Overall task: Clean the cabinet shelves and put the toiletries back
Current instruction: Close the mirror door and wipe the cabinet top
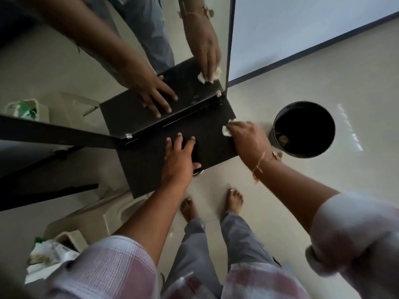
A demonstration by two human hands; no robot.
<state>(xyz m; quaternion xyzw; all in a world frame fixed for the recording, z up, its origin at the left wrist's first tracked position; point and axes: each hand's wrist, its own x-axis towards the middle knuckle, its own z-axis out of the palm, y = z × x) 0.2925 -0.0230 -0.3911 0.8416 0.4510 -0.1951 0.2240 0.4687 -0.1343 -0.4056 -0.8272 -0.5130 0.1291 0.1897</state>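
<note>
A dark shelf [151,169] juts out below a mirror [64,67]. My left hand [179,156] lies flat on the shelf with fingers spread and the thumb hooked over its front edge. My right hand [248,139] presses a crumpled white tissue [226,129] against the shelf's far right corner. The mirror repeats both hands and the tissue. No toiletries stand on the shelf.
A black bin [302,129] with some scraps inside stands on the pale floor to the right of the shelf. A beige stool [101,216] and a basket with white packets [49,253] are at lower left. My bare feet [211,203] are below the shelf.
</note>
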